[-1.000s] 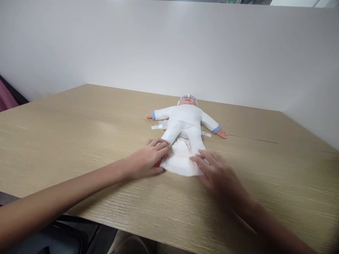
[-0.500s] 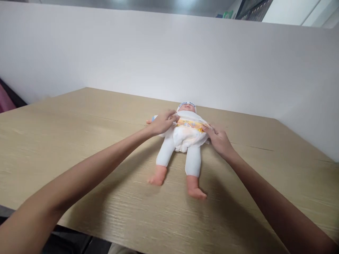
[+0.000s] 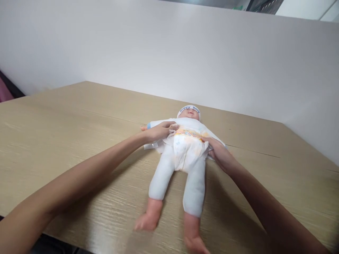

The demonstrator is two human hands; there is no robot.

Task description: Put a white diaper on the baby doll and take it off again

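A baby doll [image 3: 164, 180] in white clothes lies on its back, feet towards me, wearing a white cap [image 3: 189, 109] with blue lettering. Across its hips and belly is a white diaper [image 3: 185, 151] with an orange patterned waistband. My left hand [image 3: 162, 130] pinches the diaper's front edge on the left side of the doll's waist. On the other side my right hand [image 3: 215, 148] has its fingers closed on the right edge, the thumb on the waistband. A white diaper tab [image 3: 150, 145] sticks out below my left hand. Some fingertips are hidden behind the fabric.
The doll lies on a wooden table [image 3: 66, 123] with a thin seam across it. A white partition wall [image 3: 119, 49] rises along the table's far side. Something dark and pink [image 3: 5, 88] shows at the far left edge.
The diaper's front now lies lower and flatter over the doll's belly, and the white shirt and arms show more. Both hands keep hold of its edges. The doll appears larger and nearer.
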